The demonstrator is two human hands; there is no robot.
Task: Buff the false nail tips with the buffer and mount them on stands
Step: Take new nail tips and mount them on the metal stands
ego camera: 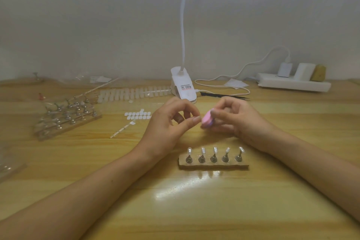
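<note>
We pinch buffer [206, 121] in right hand [234, 121]; left hand [171, 124] fingers curl beside it, can't tell around what; stands [213, 159] nearer us.

A pink buffer [207, 121], a white lamp [183, 85], white nail tips [134, 93] and a yellow wood-grained bench [194, 200] are seen.

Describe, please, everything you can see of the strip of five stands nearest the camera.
The stand strip is a clear, acrylic-looking bar lying flat and crosswise on the wooden table. Five metal-looking stands rise from it in a row, each with a rounded foot, a thin leaning stem and a small pale piece on top. Neither the left hand nor the right hand touches it.
</note>
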